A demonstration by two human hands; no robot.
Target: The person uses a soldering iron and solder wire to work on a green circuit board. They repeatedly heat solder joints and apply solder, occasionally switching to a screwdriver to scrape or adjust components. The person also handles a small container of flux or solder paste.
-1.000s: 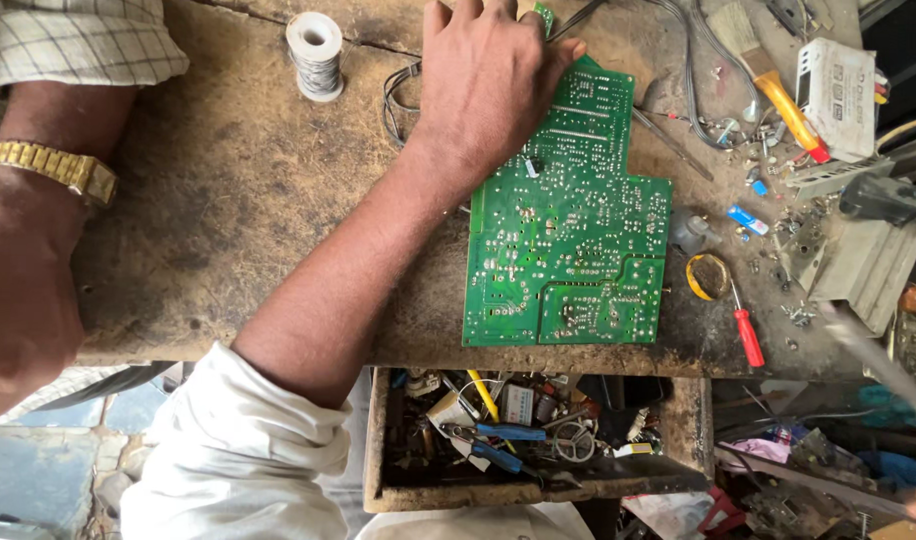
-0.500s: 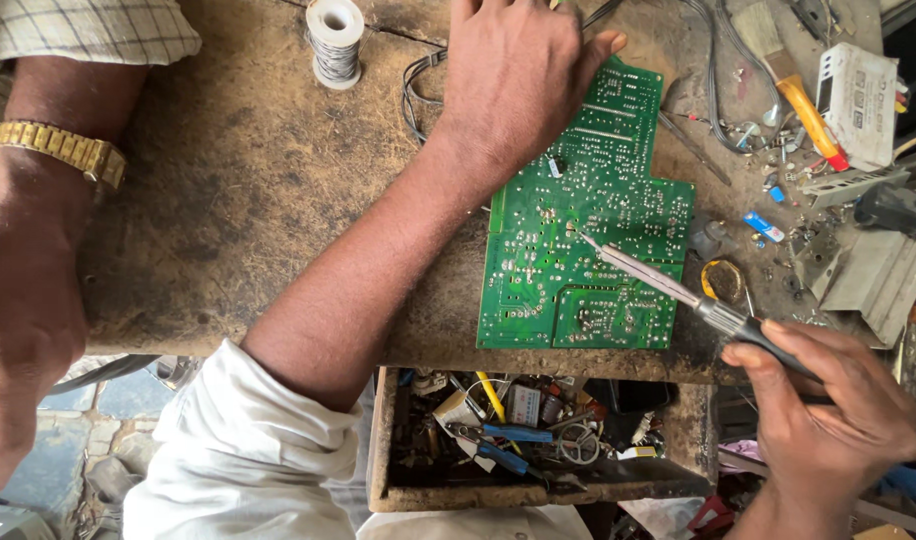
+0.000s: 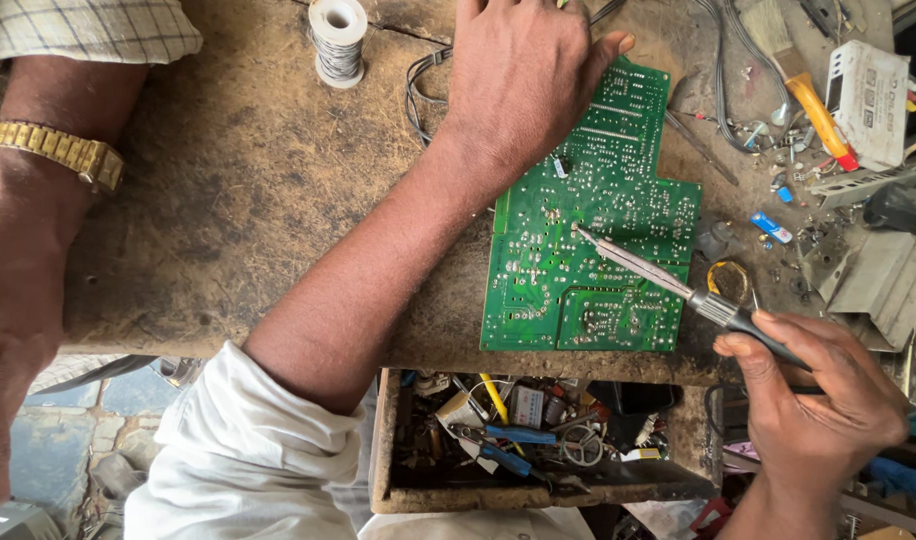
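1. The right hand, absent from view a second ago, has come in from the lower right with a soldering iron. Half a second ago the tip hung over the middle of the green circuit board; now it sits further left, touching the solder side near the board's centre.
2. That suggests the work on the board's joints is just starting, with the tip set on one spot.
3. The right hand is closed around the iron's dark handle, fingers curled, thumb on top.
4. The left hand stays flat, fingers spread, pressing the board's upper left corner to the tabletop.
5. The board lies solder side up at the tabletop's front edge, above an open drawer of tools.
6. A spool of solder wire stands apart, up left.
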